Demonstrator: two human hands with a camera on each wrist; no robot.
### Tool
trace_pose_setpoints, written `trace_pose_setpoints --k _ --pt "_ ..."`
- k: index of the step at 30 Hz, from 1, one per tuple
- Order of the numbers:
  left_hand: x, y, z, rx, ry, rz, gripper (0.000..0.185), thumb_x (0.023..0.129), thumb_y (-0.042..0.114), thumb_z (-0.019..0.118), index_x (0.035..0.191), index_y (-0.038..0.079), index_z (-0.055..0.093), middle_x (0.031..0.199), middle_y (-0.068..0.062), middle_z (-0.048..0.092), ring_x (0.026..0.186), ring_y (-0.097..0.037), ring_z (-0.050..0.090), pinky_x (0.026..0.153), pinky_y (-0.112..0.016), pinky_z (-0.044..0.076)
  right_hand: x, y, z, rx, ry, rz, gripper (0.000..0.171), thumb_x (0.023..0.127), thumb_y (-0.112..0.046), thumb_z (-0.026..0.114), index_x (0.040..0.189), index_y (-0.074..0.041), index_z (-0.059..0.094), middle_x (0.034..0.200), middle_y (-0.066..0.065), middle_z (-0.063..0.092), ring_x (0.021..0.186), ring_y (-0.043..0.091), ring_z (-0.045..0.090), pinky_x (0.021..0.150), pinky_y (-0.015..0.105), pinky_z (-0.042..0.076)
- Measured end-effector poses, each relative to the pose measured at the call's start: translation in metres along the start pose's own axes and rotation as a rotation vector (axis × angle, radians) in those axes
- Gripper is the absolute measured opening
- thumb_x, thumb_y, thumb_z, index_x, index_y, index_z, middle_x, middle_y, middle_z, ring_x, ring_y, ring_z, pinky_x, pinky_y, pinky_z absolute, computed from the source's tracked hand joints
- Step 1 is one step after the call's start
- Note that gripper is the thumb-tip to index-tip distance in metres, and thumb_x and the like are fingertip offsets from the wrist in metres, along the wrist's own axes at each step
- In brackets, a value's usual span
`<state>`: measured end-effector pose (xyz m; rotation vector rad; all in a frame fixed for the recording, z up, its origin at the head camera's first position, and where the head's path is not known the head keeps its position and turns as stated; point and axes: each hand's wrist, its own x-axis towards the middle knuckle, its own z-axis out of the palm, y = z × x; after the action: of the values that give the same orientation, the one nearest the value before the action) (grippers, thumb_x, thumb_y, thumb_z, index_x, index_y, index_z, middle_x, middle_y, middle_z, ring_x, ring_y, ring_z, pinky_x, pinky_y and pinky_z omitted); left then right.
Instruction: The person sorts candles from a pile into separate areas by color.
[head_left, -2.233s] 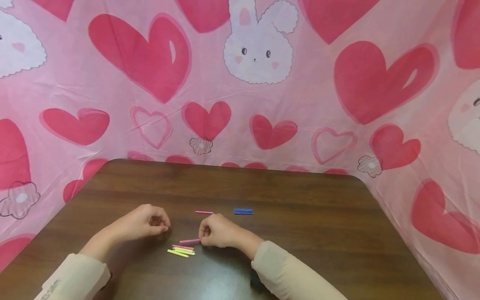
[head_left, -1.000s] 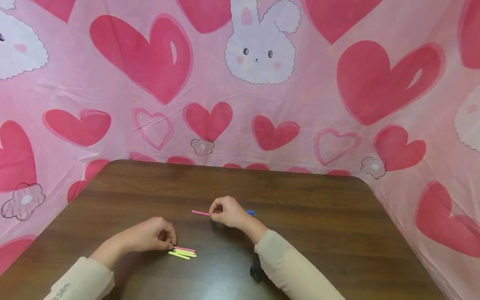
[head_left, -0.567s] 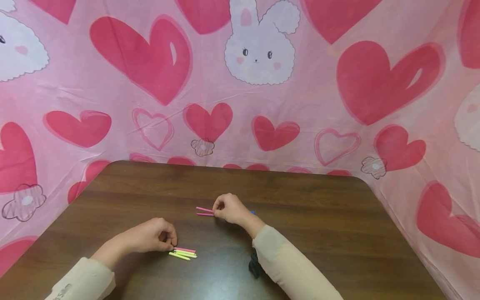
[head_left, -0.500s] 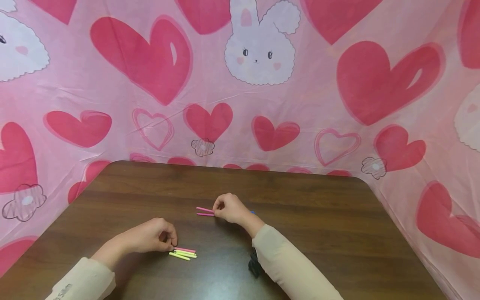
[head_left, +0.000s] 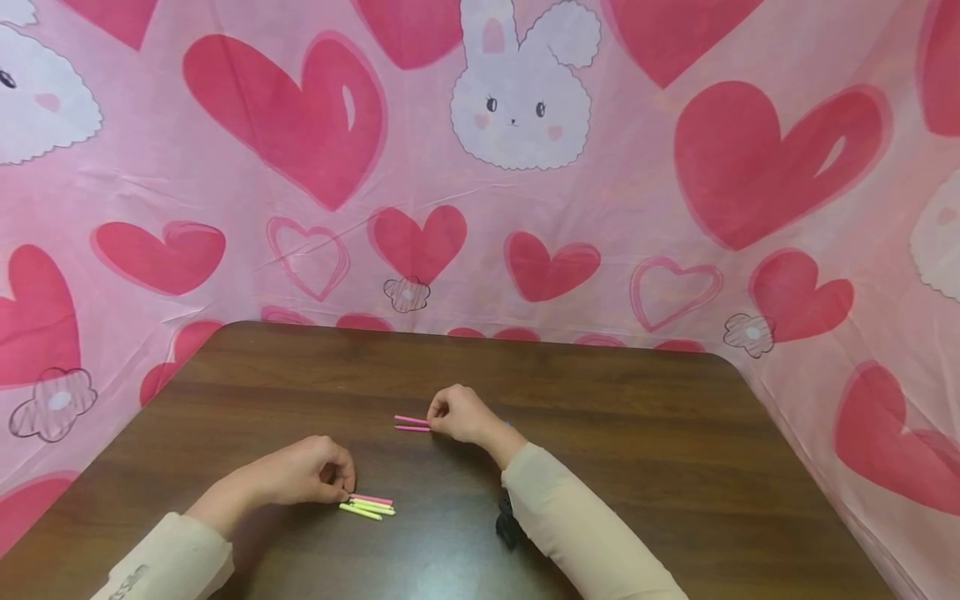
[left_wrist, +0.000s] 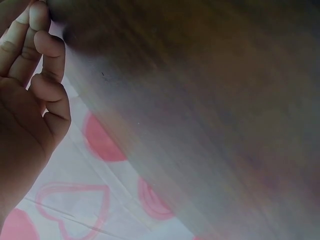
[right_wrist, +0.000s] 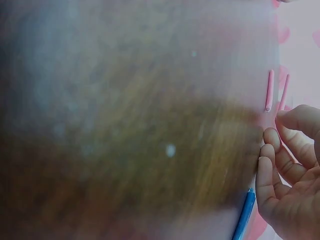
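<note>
On the dark wooden table (head_left: 637, 433) my right hand (head_left: 459, 414) has its fingers curled at the right ends of two pink sticks (head_left: 411, 423) lying side by side. In the right wrist view the pink sticks (right_wrist: 272, 90) end at my fingertip (right_wrist: 292, 116), which seems to pinch the nearer one. A blue stick (right_wrist: 244, 214) lies by the heel of that hand. My left hand (head_left: 315, 477) rests curled on the table, fingertips at the left end of a small pile of pink and yellow sticks (head_left: 367, 505). Its curled fingers (left_wrist: 47, 60) hold nothing visible.
A pink cloth (head_left: 525, 208) with hearts and bunnies hangs behind and around the table. The table's far edge (head_left: 465, 337) and rounded corners meet it. A small black object (head_left: 506, 523) sits under my right forearm.
My right hand carried a pink stick from the near pile up to the lone pink stick, and the two now lie together. My left hand shifted right to the pile's end, then stayed.
</note>
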<state>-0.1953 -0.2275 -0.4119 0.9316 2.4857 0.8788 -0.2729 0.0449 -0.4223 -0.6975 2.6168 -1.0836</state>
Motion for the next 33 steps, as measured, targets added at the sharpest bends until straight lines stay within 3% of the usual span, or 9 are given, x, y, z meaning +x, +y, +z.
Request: trace_pose_setpoints --k 16,33 --pt "0.0042 0.0030 0.0025 0.046 0.019 0.037 0.011 0.083 0.012 0.076 0.078 0.020 0.070 0.069 0.016 0.057 0.061 0.005 0.046 0.054 -0.018 0.042 0.0025 0.0000 -0.0006 -0.036 -0.011 0.020 0.009 0.088 -0.003 0.069 0.079 -0.006 0.072 0.070 -0.002 0.060 0.065 0.009 0.049 0.060 0.020 0.042" --pt "0.0040 0.0043 0.0031 0.028 0.003 0.027 0.015 0.081 0.004 0.071 0.076 0.019 0.068 0.069 0.016 0.056 0.059 0.005 0.046 0.052 -0.018 0.043 0.0036 0.0031 0.0007 -0.024 -0.008 0.032 0.009 0.088 -0.004 0.069 0.080 -0.007 0.072 0.074 -0.001 0.063 0.067 0.009 0.050 0.062 0.022 0.044"
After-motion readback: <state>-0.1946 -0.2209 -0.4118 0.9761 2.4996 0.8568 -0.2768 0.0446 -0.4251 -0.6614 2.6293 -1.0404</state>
